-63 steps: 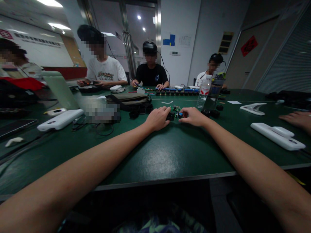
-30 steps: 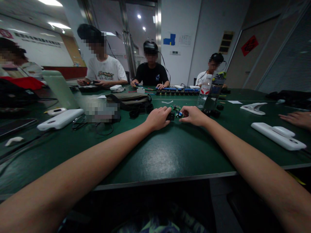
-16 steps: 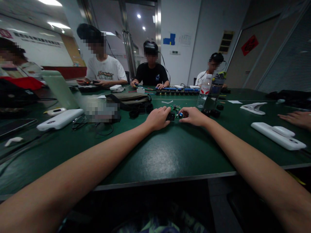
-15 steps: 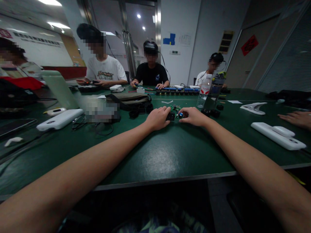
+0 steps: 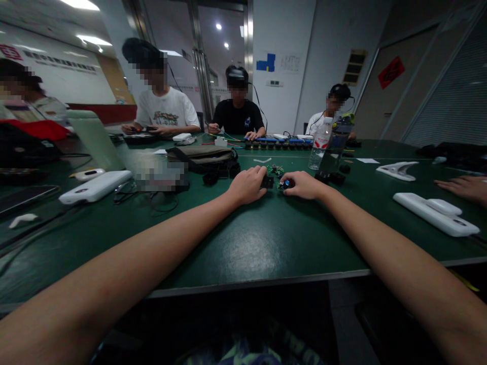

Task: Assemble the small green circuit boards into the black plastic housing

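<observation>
My left hand (image 5: 247, 185) rests on the green table (image 5: 251, 243), its fingers closed on a small black block (image 5: 268, 182). Just right of it, my right hand (image 5: 302, 185) pinches a small part with a blue spot (image 5: 287, 184) between thumb and fingers. Small green pieces (image 5: 274, 169) lie between and beyond the two hands. What exactly these pieces are is too small to tell.
A water bottle (image 5: 320, 144) and a darker bottle (image 5: 340, 139) stand behind my right hand. A grey-brown bag (image 5: 203, 156) lies beyond my left hand. White devices (image 5: 95, 186) lie left and right. A person's hand (image 5: 464, 187) rests at the right edge. Several people sit around.
The blue-spotted part in my right hand has turned and shifted slightly right and down, and more green shows beside it. My left hand has hardly moved.
</observation>
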A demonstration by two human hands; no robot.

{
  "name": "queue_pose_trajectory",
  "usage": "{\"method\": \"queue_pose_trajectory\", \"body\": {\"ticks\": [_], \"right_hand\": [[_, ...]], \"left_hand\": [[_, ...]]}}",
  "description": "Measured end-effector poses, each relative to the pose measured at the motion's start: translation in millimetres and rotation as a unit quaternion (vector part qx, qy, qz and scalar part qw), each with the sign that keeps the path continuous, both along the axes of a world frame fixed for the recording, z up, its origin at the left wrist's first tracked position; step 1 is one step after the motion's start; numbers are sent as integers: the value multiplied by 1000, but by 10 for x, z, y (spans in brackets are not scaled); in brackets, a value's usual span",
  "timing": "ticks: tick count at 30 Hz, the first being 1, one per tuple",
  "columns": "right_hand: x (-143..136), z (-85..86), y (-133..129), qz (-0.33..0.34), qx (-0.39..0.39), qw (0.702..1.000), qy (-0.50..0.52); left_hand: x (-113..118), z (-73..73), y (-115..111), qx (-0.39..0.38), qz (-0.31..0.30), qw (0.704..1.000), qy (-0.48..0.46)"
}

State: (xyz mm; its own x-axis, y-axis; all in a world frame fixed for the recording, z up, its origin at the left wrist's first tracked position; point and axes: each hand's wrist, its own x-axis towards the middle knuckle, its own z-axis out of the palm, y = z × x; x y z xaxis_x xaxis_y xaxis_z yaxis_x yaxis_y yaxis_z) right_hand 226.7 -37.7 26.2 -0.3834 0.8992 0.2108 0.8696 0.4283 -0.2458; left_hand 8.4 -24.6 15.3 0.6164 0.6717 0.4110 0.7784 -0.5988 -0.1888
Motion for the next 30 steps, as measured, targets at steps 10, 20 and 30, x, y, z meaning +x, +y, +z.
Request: {"method": "queue_pose_trajectory", "body": {"ticks": [10, 20, 30], "right_hand": [[-3, -2, 6, -1, -30, 999, -19], [0, 4, 14, 5, -33, 999, -26], [3, 6, 5, 4, -42, 999, -25]], "left_hand": [[-6, -22, 22, -5, -5, 1000, -21], [-9, -3, -6, 0, -7, 1000, -25], [-10, -22, 20, 2, -9, 1000, -28]]}}
